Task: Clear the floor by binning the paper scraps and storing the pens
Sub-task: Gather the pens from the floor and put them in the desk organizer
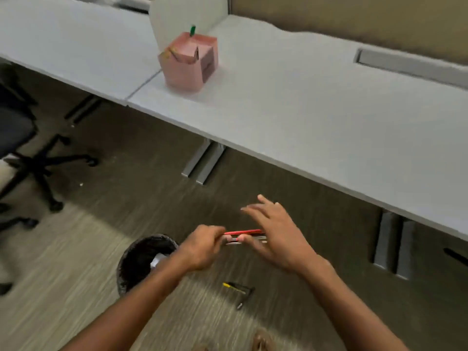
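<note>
One view, head: left hand (202,245) is clenched on one end of a pen bundle (244,235); right hand (274,234) is spread open at the other end.
Risk: one-ended grip may spill pens.
Floor: two pens (238,291) remain beside bin (145,259); pink holder (188,63) sits on bench (304,117).

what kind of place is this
Most likely an office with shared workstations: long grey desks split by a partition panel, a wheeled office chair on carpet, and a pink desk organiser for pens.
</note>
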A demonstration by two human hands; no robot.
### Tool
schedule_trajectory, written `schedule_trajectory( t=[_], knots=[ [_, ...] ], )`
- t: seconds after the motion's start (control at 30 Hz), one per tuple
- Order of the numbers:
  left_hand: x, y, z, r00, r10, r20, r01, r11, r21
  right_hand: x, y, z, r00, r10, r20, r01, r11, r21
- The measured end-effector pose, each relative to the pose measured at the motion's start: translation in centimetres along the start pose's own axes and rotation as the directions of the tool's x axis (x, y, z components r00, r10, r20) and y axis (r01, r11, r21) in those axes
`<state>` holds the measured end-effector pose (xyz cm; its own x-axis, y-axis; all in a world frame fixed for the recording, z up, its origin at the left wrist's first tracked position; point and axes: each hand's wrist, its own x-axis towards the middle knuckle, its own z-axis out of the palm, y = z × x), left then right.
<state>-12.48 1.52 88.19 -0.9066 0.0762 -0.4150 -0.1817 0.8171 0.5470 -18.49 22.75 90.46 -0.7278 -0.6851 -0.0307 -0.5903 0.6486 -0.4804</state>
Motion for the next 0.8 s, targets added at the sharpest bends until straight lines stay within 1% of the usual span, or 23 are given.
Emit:
schedule_trajectory(
  t=[0.03, 0.07, 0.1, 0.13, 0.17, 0.2, 0.23, 0.27, 0.33, 0.4, 0.47, 0.5, 0.53, 0.57, 0.6, 0.63, 0.67, 0.7, 0.73, 0.77, 0.8],
  knots=[
    [-0.9, 1.5, -2.1, 0.999, 0.047, 0.013, -0.048, 0.998, 0.048, 0.2, -1.3, -1.6, 0.989, -0.02, 0.149, 0.028, 0.998, -0.054],
    [-1.8, 2.8, -4.1, 0.996, 0.091, 0.021, -0.093, 0.992, 0.085, 0.4, -2.3, -2.9, 0.972, -0.019, 0.236, 0.042, 0.995, -0.093],
    [-2.6, 4.1, -6.0, 0.991, 0.128, 0.029, -0.13, 0.986, 0.109, 0.6, -3.1, -4.3, 0.96, -0.018, 0.278, 0.052, 0.992, -0.114],
    [-3.3, 5.2, -7.8, 0.987, 0.154, 0.037, -0.157, 0.98, 0.124, 0.8, -3.8, -5.7, 0.954, -0.026, 0.3, 0.057, 0.994, -0.097],
    [-4.0, 6.2, -9.4, 0.985, 0.166, 0.046, -0.171, 0.974, 0.146, 1.1, -4.5, -6.9, 0.947, -0.039, 0.318, 0.052, 0.998, -0.031],
    [-4.6, 7.0, -11.0, 0.983, 0.179, 0.048, -0.185, 0.969, 0.166, 1.5, -5.1, -7.9, 0.939, -0.056, 0.34, 0.033, 0.997, 0.072],
    [-5.1, 7.6, -12.5, 0.982, 0.183, 0.042, -0.188, 0.964, 0.187, 1.9, -5.6, -8.7, 0.932, -0.073, 0.356, 0.002, 0.981, 0.196],
    [-5.5, 8.1, -13.8, 0.981, 0.191, 0.023, -0.192, 0.962, 0.194, 2.4, -6.1, -9.4, 0.925, -0.085, 0.371, -0.046, 0.942, 0.331],
    [-6.1, 8.4, -16.1, 0.982, 0.186, -0.026, -0.178, 0.967, 0.183, 3.7, -7.1, -10.2, 0.912, -0.11, 0.394, -0.144, 0.816, 0.56],
    [-6.4, 8.3, -18.3, 0.981, 0.183, -0.059, -0.171, 0.971, 0.168, 5.2, -8.1, -10.5, 0.902, -0.154, 0.404, -0.184, 0.709, 0.681],
    [-6.2, 7.6, -20.5, 0.976, 0.169, -0.137, -0.152, 0.981, 0.124, 6.9, -8.9, -10.3, 0.897, -0.192, 0.397, -0.213, 0.6, 0.771],
    [-6.0, 6.9, -21.5, 0.965, 0.156, -0.212, -0.139, 0.986, 0.092, 7.8, -9.3, -10.2, 0.9, -0.198, 0.387, -0.242, 0.51, 0.825],
    [-5.6, 6.0, -22.4, 0.947, 0.132, -0.294, -0.129, 0.991, 0.029, 8.8, -9.8, -9.9, 0.909, -0.193, 0.369, -0.275, 0.386, 0.88],
    [-5.3, 5.2, -23.0, 0.922, 0.065, -0.381, -0.107, 0.99, -0.091, 9.9, -10.3, -9.6, 0.924, -0.166, 0.343, -0.298, 0.247, 0.922],
    [-5.0, 4.3, -23.2, 0.889, -0.03, -0.457, -0.1, 0.961, -0.258, 11.1, -10.8, -9.2, 0.941, -0.113, 0.318, -0.305, 0.116, 0.945],
    [-4.6, 3.5, -23.0, 0.862, -0.149, -0.484, -0.103, 0.884, -0.456, 12.5, -11.3, -8.9, 0.954, -0.042, 0.297, -0.297, 0.011, 0.955],
    [-4.1, 2.6, -22.3, 0.85, -0.271, -0.451, -0.103, 0.755, -0.647, 13.8, -11.9, -8.7, 0.959, 0.034, 0.28, -0.277, -0.061, 0.959],
    [-3.5, 1.7, -21.5, 0.862, -0.363, -0.354, -0.085, 0.585, -0.807, 15.2, -12.4, -8.5, 0.96, 0.1, 0.261, -0.251, -0.108, 0.962],
    [-2.9, 0.9, -20.7, 0.883, -0.405, -0.237, -0.062, 0.4, -0.914, 16.7, -13.0, -8.4, 0.959, 0.144, 0.242, -0.222, -0.144, 0.964],
    [-2.4, 0.2, -20.0, 0.903, -0.414, -0.116, -0.03, 0.21, -0.977, 18.1, -13.6, -8.4, 0.958, 0.175, 0.228, -0.197, -0.175, 0.965],
    [-1.9, -0.4, -19.7, 0.915, -0.402, -0.024, -0.012, 0.032, -0.999, 19.5, -14.2, -8.5, 0.955, 0.201, 0.217, -0.176, -0.205, 0.963]
  ],
)
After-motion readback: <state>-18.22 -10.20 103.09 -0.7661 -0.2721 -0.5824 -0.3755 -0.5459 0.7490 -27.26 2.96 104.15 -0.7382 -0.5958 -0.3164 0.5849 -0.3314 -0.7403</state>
